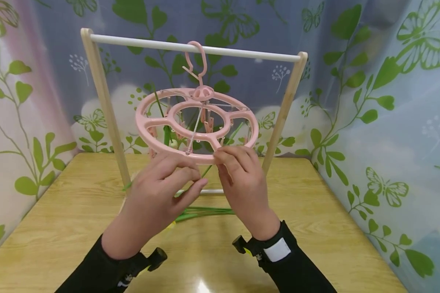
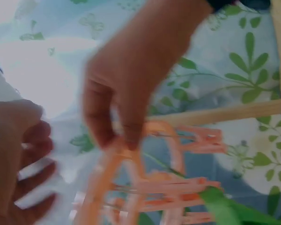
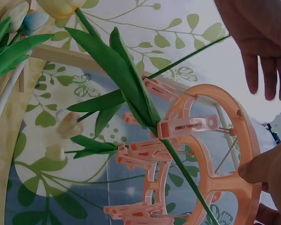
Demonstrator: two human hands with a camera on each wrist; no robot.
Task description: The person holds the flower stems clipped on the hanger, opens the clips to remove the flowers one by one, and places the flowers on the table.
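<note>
A round pink clip hanger (image 1: 157,147) hangs by its hook from a white rod. My right hand (image 1: 243,179) grips its near rim at a spoke, thumb against the frame in the right wrist view. My left hand (image 1: 154,191) is beside the rim, its fingers loosely bent and holding nothing; the left wrist view shows it apart from the hanger. Pink clips (image 3: 187,125) dangle below the ring. One holds the green stem of a pale yellow tulip (image 3: 58,7), which hangs head down. Smaller whitish tulips (image 3: 55,152) hang among other clips.
The white rod (image 1: 139,42) spans two wooden posts (image 1: 106,101) standing on the wooden table (image 1: 297,244). More tulips lie on the table under the hanger, their green stems (image 1: 205,211) side by side. A leaf-patterned curtain (image 1: 381,122) surrounds the table at back and sides.
</note>
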